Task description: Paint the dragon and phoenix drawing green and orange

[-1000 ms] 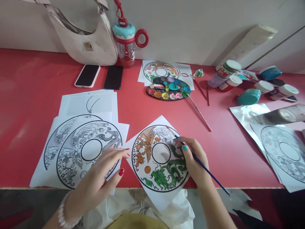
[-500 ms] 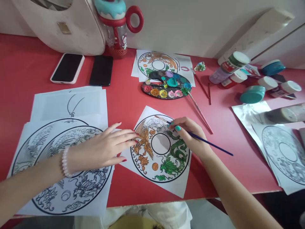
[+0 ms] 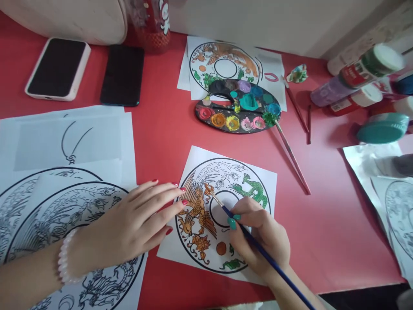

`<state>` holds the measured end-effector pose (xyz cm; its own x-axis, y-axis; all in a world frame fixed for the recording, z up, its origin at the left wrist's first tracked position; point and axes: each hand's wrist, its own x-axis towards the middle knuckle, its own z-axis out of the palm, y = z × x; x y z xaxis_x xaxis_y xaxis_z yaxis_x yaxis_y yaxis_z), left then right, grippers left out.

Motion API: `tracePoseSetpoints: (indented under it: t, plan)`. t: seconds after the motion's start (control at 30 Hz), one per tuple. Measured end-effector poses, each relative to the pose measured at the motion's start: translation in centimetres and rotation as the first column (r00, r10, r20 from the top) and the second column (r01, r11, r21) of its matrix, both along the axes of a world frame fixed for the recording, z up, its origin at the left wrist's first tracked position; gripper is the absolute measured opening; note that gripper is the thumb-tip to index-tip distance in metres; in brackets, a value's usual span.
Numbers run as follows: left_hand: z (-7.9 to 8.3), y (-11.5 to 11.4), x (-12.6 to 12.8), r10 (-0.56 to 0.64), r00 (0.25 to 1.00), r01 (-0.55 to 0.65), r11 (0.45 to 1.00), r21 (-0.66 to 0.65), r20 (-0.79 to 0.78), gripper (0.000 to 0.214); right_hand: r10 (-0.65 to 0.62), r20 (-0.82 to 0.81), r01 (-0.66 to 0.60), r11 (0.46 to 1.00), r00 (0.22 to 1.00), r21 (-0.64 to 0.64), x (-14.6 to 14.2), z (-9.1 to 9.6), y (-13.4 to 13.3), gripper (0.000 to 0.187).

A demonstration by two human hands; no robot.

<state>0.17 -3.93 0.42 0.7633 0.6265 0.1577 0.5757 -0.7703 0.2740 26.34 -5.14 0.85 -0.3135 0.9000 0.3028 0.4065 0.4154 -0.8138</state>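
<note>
My right hand (image 3: 261,237) pinches a blue-handled paintbrush (image 3: 258,247). The brush tip meets a small orange motif above the inner ring of the printed sheet (image 3: 267,185). That sheet bears a ring design with an orange-painted phoenix and a green-painted dragon; the long tail feathers at its top are white. My right hand covers the lower part of the dragon. Spread flat, my left hand (image 3: 138,219) rests its fingertips on the sheet's left edge. Under its palm and wrist lies a stack of unpainted line-art sheets (image 3: 112,142).
Behind the sheet sits a paint palette (image 3: 237,107) with a red-handled brush (image 3: 293,157) leaning on it. Another partly painted sheet (image 3: 274,60) is at the back. Two phones (image 3: 122,75) lie at left. Paint bottles (image 3: 364,73), thin brushes (image 3: 297,107) and more sheets (image 3: 398,206) are at right.
My right hand has moved down and left over the sheet, bringing the brush tip from the tail feathers to the orange motif. My view has come closer and tilted down.
</note>
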Motion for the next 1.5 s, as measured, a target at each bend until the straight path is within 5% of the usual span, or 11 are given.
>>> tracePoseSetpoints:
  t: [0.4, 0.83, 1.5]
  plan:
    - [0.00, 0.37, 0.06, 0.038, 0.999, -0.035, 0.994, -0.100, 0.028, 0.037, 0.046, 0.100, -0.054, 0.995, 0.994, 0.084, -0.46, -0.48, -0.05, 0.025]
    - [0.09, 0.69, 0.05, 0.021, 1.000, -0.020, 0.996, -0.087, 0.012, 0.036, -0.029, 0.112, 0.021, 0.997, 0.993, 0.073, -0.49, -0.25, 0.13, 0.025]
    - [0.12, 0.67, 0.01, 0.009, 1.000, -0.009, 0.996, -0.091, -0.001, 0.036, 0.027, 0.152, -0.038, 0.997, 0.988, 0.070, -0.52, -0.33, 0.00, 0.024]
